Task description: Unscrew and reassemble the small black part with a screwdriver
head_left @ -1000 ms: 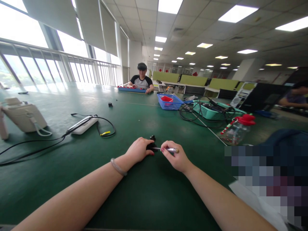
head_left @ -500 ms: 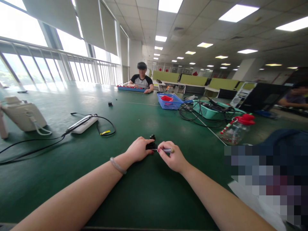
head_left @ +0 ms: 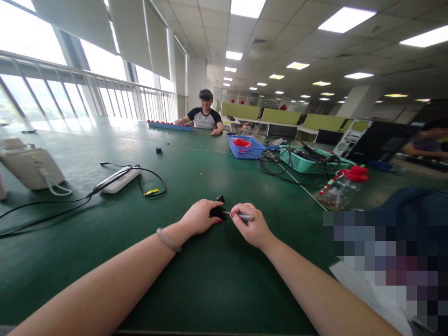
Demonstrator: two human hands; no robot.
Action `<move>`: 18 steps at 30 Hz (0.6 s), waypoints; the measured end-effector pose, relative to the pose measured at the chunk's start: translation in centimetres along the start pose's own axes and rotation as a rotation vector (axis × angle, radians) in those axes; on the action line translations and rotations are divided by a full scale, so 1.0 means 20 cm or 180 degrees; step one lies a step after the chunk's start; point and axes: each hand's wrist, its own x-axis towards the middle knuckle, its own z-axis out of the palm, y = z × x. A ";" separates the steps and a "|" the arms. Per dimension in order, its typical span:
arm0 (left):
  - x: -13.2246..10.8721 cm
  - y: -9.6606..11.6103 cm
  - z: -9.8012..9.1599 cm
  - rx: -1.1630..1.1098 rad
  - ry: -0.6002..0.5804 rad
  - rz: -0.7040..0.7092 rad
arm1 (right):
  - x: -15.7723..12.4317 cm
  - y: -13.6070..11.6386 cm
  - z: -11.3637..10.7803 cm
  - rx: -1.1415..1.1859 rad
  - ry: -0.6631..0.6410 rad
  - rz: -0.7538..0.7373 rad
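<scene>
My left hand [head_left: 199, 217] rests on the green table [head_left: 196, 280] with its fingers closed over a small black part [head_left: 218, 211], pinning it down. My right hand [head_left: 249, 227] pinches a thin metal screwdriver [head_left: 241, 216]. Its tip points left and meets the black part. A pale bracelet [head_left: 168, 240] circles my left wrist. Much of the black part is hidden under my left fingers.
A white power strip [head_left: 119, 179] with black cables lies to the left, a beige device [head_left: 26, 165] at far left. A blue basket [head_left: 245, 147], a teal basket [head_left: 308, 162] with cables and a red-capped bottle [head_left: 345, 186] stand right. A person [head_left: 205, 116] sits at the far end.
My right hand has slid the screwdriver a little leftward toward the black part and closed tighter on it. The person at the far end has moved the blue tray to the left.
</scene>
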 end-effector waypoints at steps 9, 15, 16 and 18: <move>-0.02 0.03 -0.04 -0.0059 0.0497 0.0157 | 0.01 0.07 -0.02 0.1093 0.0199 0.0358; -0.02 0.01 -0.06 0.0150 0.0791 -0.0308 | 0.04 0.17 -0.02 0.1451 0.0536 0.1004; -0.02 0.00 -0.06 0.0236 0.0753 -0.0369 | 0.04 0.19 -0.01 0.1475 0.0449 0.1103; -0.02 0.00 -0.05 0.0446 0.0639 -0.0472 | 0.04 0.20 0.02 0.1437 0.0312 0.1207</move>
